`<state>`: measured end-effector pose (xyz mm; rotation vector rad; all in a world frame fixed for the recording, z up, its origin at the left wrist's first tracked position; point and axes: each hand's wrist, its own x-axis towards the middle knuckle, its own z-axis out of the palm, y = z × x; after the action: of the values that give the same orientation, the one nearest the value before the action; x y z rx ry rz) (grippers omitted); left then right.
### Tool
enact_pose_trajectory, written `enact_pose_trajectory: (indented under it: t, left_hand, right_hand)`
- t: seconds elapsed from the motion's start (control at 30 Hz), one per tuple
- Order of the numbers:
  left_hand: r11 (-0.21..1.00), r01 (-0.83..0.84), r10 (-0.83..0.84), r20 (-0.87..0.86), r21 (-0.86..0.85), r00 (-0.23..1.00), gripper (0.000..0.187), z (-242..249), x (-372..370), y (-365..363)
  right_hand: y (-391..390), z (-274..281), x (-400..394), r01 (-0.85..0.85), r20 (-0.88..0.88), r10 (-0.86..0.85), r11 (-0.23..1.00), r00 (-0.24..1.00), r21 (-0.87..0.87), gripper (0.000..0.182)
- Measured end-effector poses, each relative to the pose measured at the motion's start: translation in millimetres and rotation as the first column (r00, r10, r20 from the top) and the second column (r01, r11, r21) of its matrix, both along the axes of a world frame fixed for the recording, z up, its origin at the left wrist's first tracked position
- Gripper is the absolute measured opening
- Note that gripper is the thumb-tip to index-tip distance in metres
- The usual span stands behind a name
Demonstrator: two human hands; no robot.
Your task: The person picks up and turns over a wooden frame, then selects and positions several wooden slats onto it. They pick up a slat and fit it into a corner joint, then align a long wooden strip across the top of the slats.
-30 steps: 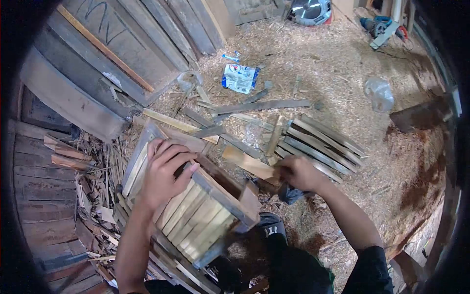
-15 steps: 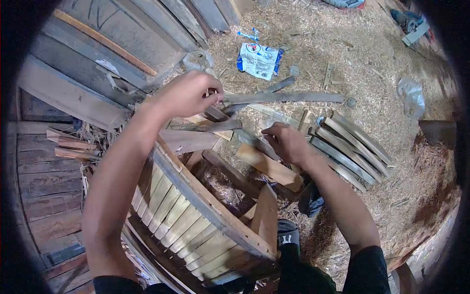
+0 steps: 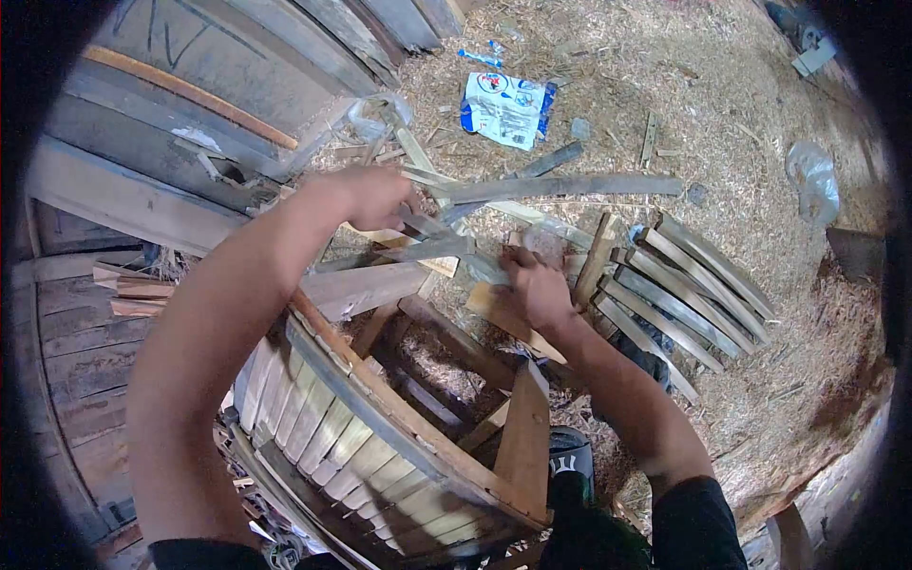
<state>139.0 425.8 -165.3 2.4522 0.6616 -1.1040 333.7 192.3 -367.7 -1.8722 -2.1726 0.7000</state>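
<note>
A short grey wooden slat slants between my two hands above a pile of wood offcuts. My left hand is closed at its upper left end, the fingertips partly hidden. At the lower right end, my right hand has its fingers curled round the slat. Just under the right hand lies a tan wooden block. Nearer to me stands a curved wooden frame faced with narrow upright slats. A long grey strip lies beyond the hands.
Several curved wooden strips lie side by side at right. A blue and white plastic packet and a clear plastic bag rest on the sawdust-covered floor. Boards lean at left. My sandalled foot is beside the frame.
My right hand has moved left and slightly down, closer to the left hand. My left hand has lowered and shifted left onto the slat's end. The view has shifted slightly.
</note>
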Motion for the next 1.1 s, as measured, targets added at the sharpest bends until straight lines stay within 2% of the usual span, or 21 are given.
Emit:
enact_pose_trajectory:
  t: [0.1,0.27,0.4,0.5,0.6,0.67,0.7,0.77,0.8,0.83,0.87,0.93,1.0,1.1]
  left_hand:
    - [0.999,-0.039,0.038,-0.047,-0.020,0.998,0.044,-4,-1,-2]
    - [0.999,-0.029,0.028,-0.018,-0.020,0.999,0.047,-13,3,12]
    - [0.992,0.112,-0.113,0.015,0.057,0.994,0.051,-20,19,17]
    - [0.999,0.048,-0.047,-0.051,0.012,0.998,0.055,-31,27,14]
    - [0.999,0.000,-0.003,-0.078,-0.044,0.997,0.057,-40,19,10]
    - [0.999,0.005,-0.009,0.130,0.033,0.991,0.053,-42,10,13]
    - [0.999,0.006,-0.010,0.132,0.035,0.991,0.053,-41,13,14]
    - [0.996,-0.092,0.092,0.013,0.012,0.996,0.044,-40,20,18]
    - [0.996,-0.088,0.087,0.014,0.012,0.996,0.044,-38,22,18]
    - [0.994,-0.104,0.101,0.127,0.023,0.987,0.040,-37,24,18]
    - [0.992,-0.123,0.112,0.237,0.031,0.965,0.036,-35,26,18]
    - [0.990,-0.136,0.120,0.285,0.036,0.951,0.035,-33,28,25]
    - [0.987,-0.153,0.129,0.341,0.042,0.931,0.034,-27,28,28]
    - [0.975,-0.221,0.190,0.421,0.025,0.887,0.037,-19,21,32]
  right_hand:
    - [-4,-18,-2,0.033,-0.055,-0.032,0.999,0.998,0.016,0.042]
    - [3,-1,12,0.059,-0.065,-0.046,0.975,0.997,0.213,0.044]
    - [8,9,25,0.072,-0.120,-0.050,0.979,0.992,0.190,0.041]
    - [10,22,39,0.121,-0.206,-0.094,0.985,0.974,0.125,0.038]
    - [15,33,51,0.135,-0.227,-0.087,0.970,0.970,0.203,0.035]
    - [20,45,60,0.160,-0.258,-0.075,0.932,0.963,0.326,0.036]
    - [21,51,67,0.147,-0.220,-0.064,0.912,0.973,0.382,0.040]
    - [23,57,76,0.171,-0.244,-0.075,0.900,0.967,0.401,0.042]
    - [24,58,80,0.195,-0.268,-0.085,0.888,0.960,0.416,0.044]
    - [25,50,83,0.215,-0.242,-0.115,0.873,0.963,0.439,0.048]
    - [25,48,88,0.220,-0.242,-0.121,0.871,0.963,0.439,0.048]
    - [26,46,100,0.322,-0.227,-0.248,0.857,0.942,0.402,0.048]
    - [26,56,113,0.328,-0.287,-0.217,0.840,0.933,0.432,0.044]
    - [23,88,123,0.462,-0.338,-0.376,0.858,0.863,0.223,0.038]
